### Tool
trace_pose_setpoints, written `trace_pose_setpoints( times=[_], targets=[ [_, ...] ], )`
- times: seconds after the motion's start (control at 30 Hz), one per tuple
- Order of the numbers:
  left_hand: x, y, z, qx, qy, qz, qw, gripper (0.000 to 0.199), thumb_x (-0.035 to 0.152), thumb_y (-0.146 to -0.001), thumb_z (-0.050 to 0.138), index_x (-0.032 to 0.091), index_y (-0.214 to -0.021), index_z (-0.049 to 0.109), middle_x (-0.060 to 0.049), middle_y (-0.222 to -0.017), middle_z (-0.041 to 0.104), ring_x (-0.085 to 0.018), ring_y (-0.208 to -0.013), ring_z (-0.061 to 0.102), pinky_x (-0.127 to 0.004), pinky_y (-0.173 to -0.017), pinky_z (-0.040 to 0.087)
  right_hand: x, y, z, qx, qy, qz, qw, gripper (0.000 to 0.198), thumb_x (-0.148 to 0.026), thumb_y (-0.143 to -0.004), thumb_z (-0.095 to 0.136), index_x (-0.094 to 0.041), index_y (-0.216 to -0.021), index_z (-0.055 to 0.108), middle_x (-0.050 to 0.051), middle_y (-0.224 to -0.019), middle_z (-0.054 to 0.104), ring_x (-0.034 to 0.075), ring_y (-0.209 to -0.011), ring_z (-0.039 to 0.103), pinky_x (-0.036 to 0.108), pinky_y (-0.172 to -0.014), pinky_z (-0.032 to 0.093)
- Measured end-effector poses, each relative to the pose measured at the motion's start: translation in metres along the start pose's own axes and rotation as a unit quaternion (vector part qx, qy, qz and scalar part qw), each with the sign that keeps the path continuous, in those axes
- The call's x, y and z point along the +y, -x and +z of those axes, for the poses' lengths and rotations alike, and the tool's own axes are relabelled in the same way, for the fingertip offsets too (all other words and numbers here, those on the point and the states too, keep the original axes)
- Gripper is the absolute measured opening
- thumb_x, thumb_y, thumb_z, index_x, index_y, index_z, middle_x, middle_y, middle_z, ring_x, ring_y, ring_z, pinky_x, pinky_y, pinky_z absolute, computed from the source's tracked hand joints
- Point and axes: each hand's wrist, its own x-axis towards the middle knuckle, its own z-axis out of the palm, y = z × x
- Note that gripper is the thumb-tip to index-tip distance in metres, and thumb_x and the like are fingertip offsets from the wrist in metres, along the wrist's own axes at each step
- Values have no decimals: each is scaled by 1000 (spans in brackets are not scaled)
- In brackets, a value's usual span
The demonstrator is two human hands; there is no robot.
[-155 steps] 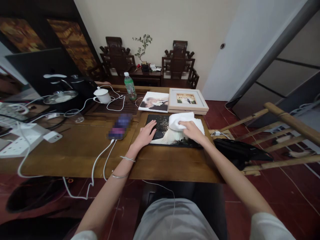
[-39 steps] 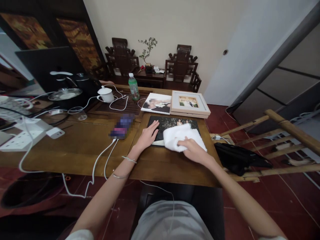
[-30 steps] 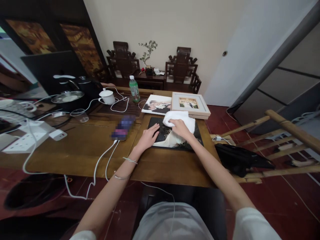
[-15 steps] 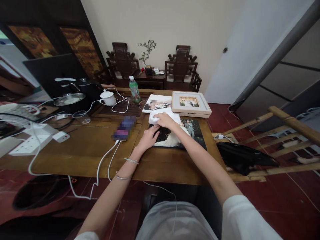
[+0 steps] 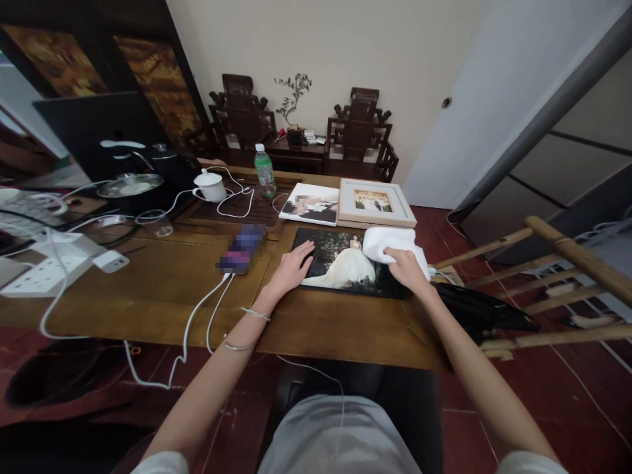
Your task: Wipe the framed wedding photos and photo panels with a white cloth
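A dark wedding photo panel lies flat on the wooden table, showing a figure in a long white gown. My left hand rests on its left edge with fingers stretched out. At the panel's right end, my right hand grips a white cloth, which covers that part of the picture and hangs past the panel's edge. Just behind are a white-edged photo print or album and a light wood picture frame.
Left of the panel lies a phone with white cables running over the table's front edge. Further left are a power strip, a clear plastic cup and a lidded white mug. A green bottle stands behind. A bamboo chair is at right.
My right hand has swept the white cloth from the panel's upper left to its right end, uncovering the gowned figure. My left hand has stayed at the left edge.
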Motion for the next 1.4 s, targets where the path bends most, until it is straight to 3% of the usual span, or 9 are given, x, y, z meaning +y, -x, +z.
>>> trace_pose_setpoints(
  times=[0.17,0.3,0.43,0.57,0.67,0.83,1.03,1.23,1.4],
  targets=[
    [3,0,-2,-4,-15,-2,1000,38,24,-94,40,17,-128,53,-9,-140,49,-21,-134,41,-44,-109,36,-31,69,-8,-40,-53,-70,995,51,-1,-55,36,-21,-92,65,4,-96,72,24,-87,65,44,-105,32],
    [2,0,-1,-7,-23,-2,1000,38,24,-93,40,18,-129,53,-9,-141,49,-21,-134,41,-44,-109,35,-47,87,-17,-76,-72,-84,991,48,-1,-56,36,-23,-88,64,2,-91,71,23,-87,64,44,-106,32],
    [1,1,-2,-10,-22,-2,1000,38,24,-93,40,17,-128,53,-9,-141,49,-21,-133,41,-45,-109,35,-39,50,-16,-67,-66,-54,994,40,-4,-59,37,-20,-83,65,2,-69,67,21,-68,61,39,-97,39],
    [0,1,-2,-7,-19,4,1000,38,25,-93,40,17,-128,53,-10,-140,50,-21,-133,41,-45,-109,36,-17,-11,-8,-47,-63,-28,997,41,-7,-59,39,-17,-86,68,8,-87,72,25,-84,62,31,-82,44],
    [-3,1,-1,-8,-12,6,1000,37,25,-93,41,18,-128,54,-9,-140,50,-21,-133,41,-45,-109,36,0,-49,-3,-30,-72,-10,997,44,-8,-59,40,-15,-89,71,8,-101,72,26,-95,61,30,-85,42],
    [-2,2,0,-4,-17,7,1000,37,24,-94,40,18,-128,53,-9,-140,50,-21,-133,41,-46,-109,36,11,-75,-3,-32,-88,22,995,43,-10,-58,40,-13,-88,71,9,-104,71,29,-98,60,33,-88,42],
    [0,3,1,-5,-29,6,1000,38,22,-93,40,18,-129,52,-9,-141,49,-21,-134,40,-45,-109,36,-13,-18,-5,-29,-91,1,995,41,-9,-59,37,-16,-84,69,7,-94,72,27,-90,62,34,-87,43],
    [2,2,1,-9,-37,-2,999,38,22,-93,39,17,-129,52,-9,-141,48,-21,-135,39,-46,-109,36,-49,74,-5,-52,-120,-38,991,45,-3,-55,35,-21,-84,64,-1,-77,69,19,-69,62,43,-108,29],
    [3,2,-1,-11,-45,0,999,39,22,-93,39,17,-130,51,-9,-142,48,-21,-134,40,-45,-109,36,-64,88,-12,-86,-131,-55,986,46,-2,-53,35,-23,-84,63,-2,-78,68,19,-74,63,44,-109,29]
  ],
)
